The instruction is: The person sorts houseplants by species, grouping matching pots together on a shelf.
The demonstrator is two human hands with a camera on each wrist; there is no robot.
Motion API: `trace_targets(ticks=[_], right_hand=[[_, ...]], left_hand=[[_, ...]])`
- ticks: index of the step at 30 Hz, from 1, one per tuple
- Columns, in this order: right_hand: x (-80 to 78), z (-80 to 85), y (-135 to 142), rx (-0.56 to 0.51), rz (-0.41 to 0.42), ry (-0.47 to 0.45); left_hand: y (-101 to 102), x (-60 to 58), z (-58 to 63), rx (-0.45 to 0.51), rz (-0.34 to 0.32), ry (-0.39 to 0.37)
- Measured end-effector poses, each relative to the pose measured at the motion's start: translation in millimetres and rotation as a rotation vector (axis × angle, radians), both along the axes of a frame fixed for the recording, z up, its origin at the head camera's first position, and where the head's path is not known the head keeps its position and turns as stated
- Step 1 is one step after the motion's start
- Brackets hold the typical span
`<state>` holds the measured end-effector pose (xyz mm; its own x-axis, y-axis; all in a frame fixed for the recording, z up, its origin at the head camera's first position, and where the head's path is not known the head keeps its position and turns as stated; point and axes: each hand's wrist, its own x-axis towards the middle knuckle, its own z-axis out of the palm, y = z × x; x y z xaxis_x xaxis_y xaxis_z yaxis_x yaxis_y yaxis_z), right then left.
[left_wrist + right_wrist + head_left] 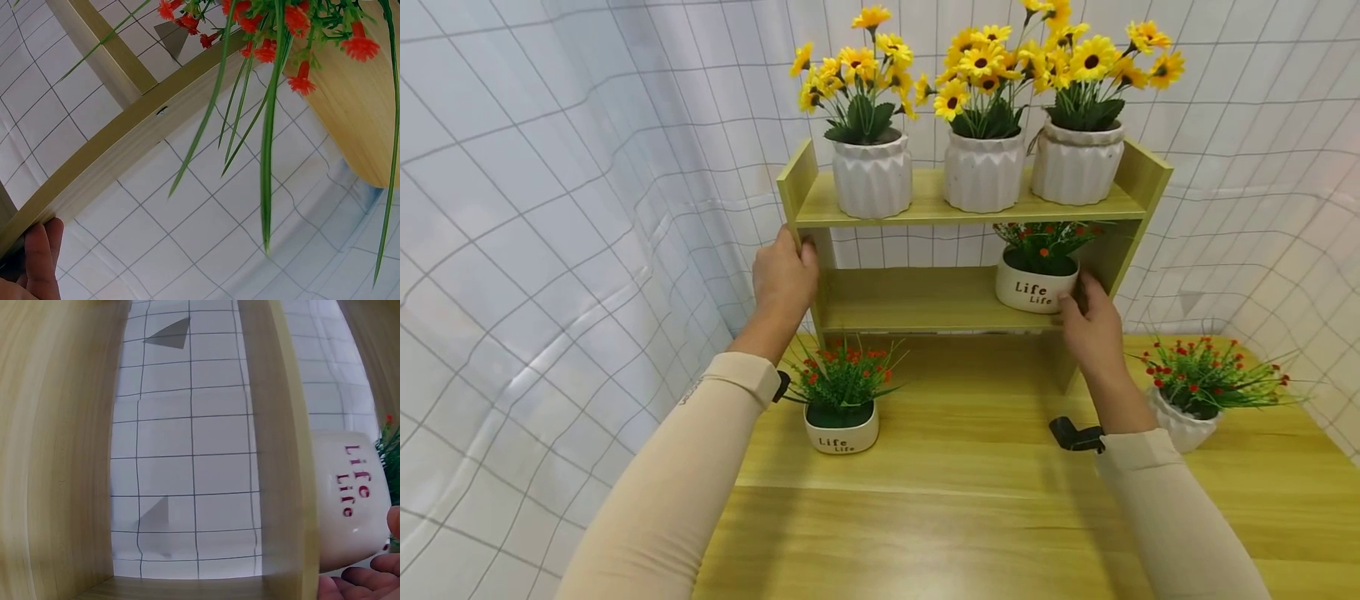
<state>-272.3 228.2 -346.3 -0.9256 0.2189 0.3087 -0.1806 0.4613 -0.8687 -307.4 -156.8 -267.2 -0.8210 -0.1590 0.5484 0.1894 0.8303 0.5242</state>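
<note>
My left hand (784, 275) grips the left side panel of a two-tier wooden shelf (910, 300); in the left wrist view its fingers (39, 256) lie against the panel edge. On the right end of the middle board stands a white oval pot (1033, 287) marked "Life", holding a red-flowered plant. My right hand (1093, 329) holds this pot by its right side, thumb at the front. In the right wrist view the pot (350, 506) sits against the board, with the fingers (369, 578) at its side, partly cut off by the frame.
Several yellow-flowered plants in white fluted pots, one in a left pot (872, 179), line the top board. A second "Life" pot (842, 435) stands on the wooden table (925, 517) below my left forearm. Right of the shelf is a red-flowered plant in a white pot (1183, 425).
</note>
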Motion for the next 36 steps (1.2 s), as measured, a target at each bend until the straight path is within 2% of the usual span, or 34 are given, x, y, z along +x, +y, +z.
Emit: trace_targets(ticks=[5,10,20,27,36], right_hand=[[14.8,-2.2,1.7,-0.054,-0.02,0.021],[36.2,-1.2,5.2,-0.099,-0.054,0.047],[78.5,-1.7,30.8,-0.023,-0.154,0.054],[102.9,-16.3,59.5,0.029,-0.154,0.069],[134.6,-43.8,98.4,0.048,-0.208,-0.01]], left_hand=[[0.1,0.1,0.0,-0.001,0.006,0.002],[1.0,0.1,0.9,0.002,0.005,-0.009],[1.2,-0.6,1.5,0.004,0.005,-0.007],[-1.2,0.0,0.4,0.008,0.005,-0.005],[0.0,-1.4,0.2,-0.005,0.003,-0.017]])
